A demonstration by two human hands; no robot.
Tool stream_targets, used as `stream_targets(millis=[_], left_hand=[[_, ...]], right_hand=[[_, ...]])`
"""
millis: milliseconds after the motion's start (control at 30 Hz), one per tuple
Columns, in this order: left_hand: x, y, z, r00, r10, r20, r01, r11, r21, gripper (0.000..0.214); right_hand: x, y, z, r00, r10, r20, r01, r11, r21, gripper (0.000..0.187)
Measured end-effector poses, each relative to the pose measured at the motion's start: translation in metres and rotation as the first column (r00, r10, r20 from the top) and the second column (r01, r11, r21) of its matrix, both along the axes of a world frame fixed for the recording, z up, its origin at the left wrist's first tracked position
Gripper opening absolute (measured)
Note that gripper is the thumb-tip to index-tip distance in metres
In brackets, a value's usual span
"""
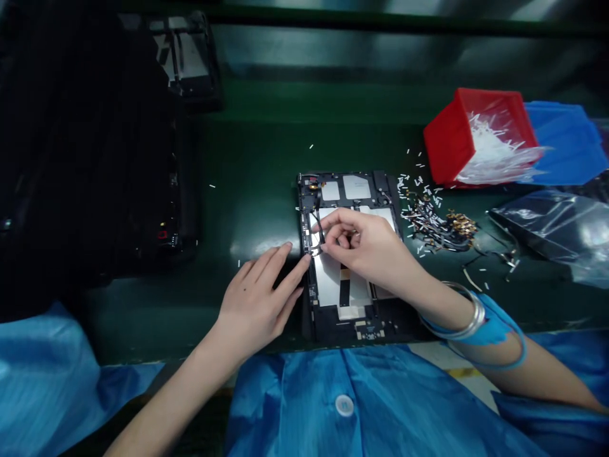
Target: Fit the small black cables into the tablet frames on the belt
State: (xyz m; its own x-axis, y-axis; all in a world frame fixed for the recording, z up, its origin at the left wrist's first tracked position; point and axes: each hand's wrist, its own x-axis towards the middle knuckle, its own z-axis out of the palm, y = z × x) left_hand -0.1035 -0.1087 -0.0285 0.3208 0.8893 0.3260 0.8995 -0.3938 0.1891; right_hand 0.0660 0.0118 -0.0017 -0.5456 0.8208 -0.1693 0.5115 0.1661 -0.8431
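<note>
An opened tablet-like device [330, 285], with silver plates and black edges, lies on the green bench in front of me. My right hand [368, 244] is over its upper left part, thumb and index finger pinched on a thin black cable [318, 221] that loops near the device's left edge. The other fingers are curled in. My left hand [259, 293] rests at the device's left side with fingers stretched out, the index fingertip touching the edge near the cable's lower end. The exact end of the cable is too small to make out.
Right of the device lies a pile of thin cables [440, 222] among scattered white bits. Behind it stand a red bin [447, 139] holding white pieces in plastic and a blue bin [564, 143]. A clear plastic bag [556, 228] lies far right. Dark stacked devices [190, 82] fill the left.
</note>
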Motion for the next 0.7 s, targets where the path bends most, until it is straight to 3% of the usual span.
stream_targets(millis=[200, 467, 700], left_hand=[[-0.001, 0.001, -0.002, 1.0, 0.005, 0.009, -0.005, 1.0, -0.02, 0.037], [0.0, -0.001, 0.002, 0.983, 0.002, -0.186, 0.005, 0.999, 0.039, 0.046], [0.0, 0.002, 0.002, 0.984, -0.01, -0.176, 0.019, 0.999, 0.05, 0.045]], right_hand=[[0.0, 0.008, 0.001, 0.998, 0.01, -0.066, -0.013, 0.999, -0.051, 0.004], [0.0, 0.025, 0.008, 1.0, -0.003, -0.024, 0.002, 0.998, -0.069, 0.005], [0.001, 0.028, 0.01, 0.999, 0.032, 0.001, -0.031, 0.997, -0.069, 0.009]])
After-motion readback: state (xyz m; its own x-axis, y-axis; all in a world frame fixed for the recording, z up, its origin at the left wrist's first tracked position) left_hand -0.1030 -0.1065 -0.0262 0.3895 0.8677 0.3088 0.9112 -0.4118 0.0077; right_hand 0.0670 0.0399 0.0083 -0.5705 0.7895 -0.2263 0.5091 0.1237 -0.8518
